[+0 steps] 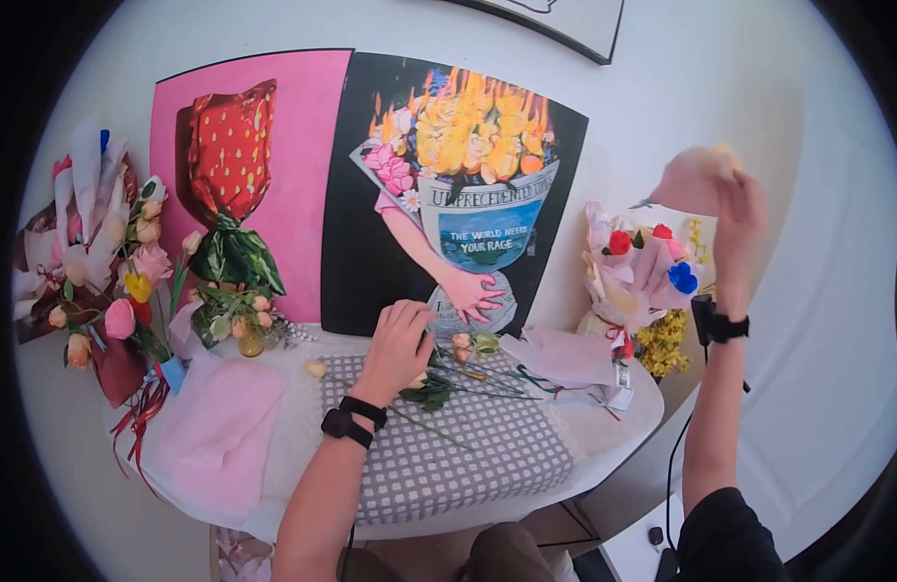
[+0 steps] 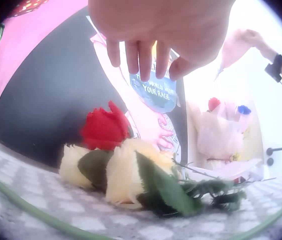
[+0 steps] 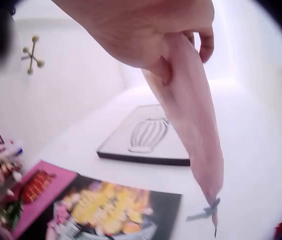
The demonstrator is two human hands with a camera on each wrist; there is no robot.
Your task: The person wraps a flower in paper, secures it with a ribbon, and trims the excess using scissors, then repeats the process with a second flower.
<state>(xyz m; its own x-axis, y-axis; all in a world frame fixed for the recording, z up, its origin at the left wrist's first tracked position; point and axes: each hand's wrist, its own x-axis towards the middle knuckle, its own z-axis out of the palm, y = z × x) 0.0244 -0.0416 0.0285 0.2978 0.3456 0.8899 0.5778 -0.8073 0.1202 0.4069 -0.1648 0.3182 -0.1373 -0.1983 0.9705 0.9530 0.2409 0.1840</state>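
**Pink-wrapped bundle [image 1: 689, 184] raised in your right hand [image 1: 742, 218]**

Your left hand [image 1: 400, 347] has its fingers extended, released, near the roses [image 2: 106, 127]. Beyond, your right thumb and fingers pinch the bundle's wide end; its ribbon-tied tip points away from them.

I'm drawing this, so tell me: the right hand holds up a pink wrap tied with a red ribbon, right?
Not quite: the ribbon is grey-blue, not red, as the right wrist view shows. The right hand does hold up the pink wrap.
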